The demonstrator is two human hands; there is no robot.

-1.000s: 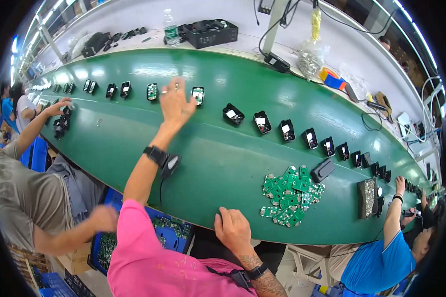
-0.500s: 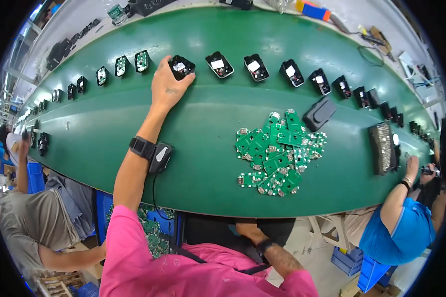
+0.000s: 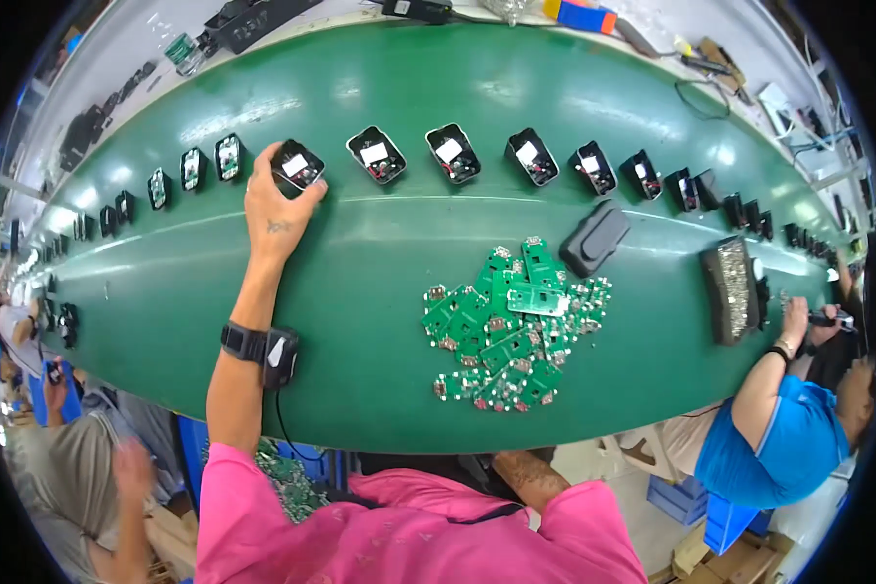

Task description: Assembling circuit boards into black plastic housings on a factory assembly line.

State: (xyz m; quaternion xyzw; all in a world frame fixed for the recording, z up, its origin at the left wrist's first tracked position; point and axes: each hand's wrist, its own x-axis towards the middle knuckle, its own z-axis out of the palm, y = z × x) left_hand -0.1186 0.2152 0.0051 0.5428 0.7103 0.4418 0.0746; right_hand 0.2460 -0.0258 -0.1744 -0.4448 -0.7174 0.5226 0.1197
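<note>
My left hand (image 3: 274,200) reaches far across the green conveyor belt (image 3: 360,263) and grips a small black open casing (image 3: 298,164) in a row of like casings (image 3: 453,153). A black band with a small device (image 3: 261,346) sits on that wrist. My right hand is hidden below the belt's near edge; only its forearm (image 3: 528,477) shows. A heap of small green circuit boards (image 3: 506,321) lies on the belt in front of me.
A black lid-like part (image 3: 595,237) lies right of the heap. A dark tray of small parts (image 3: 731,289) sits by a person in blue (image 3: 788,438) at the right. Another person (image 3: 97,477) works at the left. Blue bins stand under the belt.
The view has shifted left and down along the belt. My left hand has stayed on a black casing in the row. My right hand has dropped below the belt's edge out of sight.
</note>
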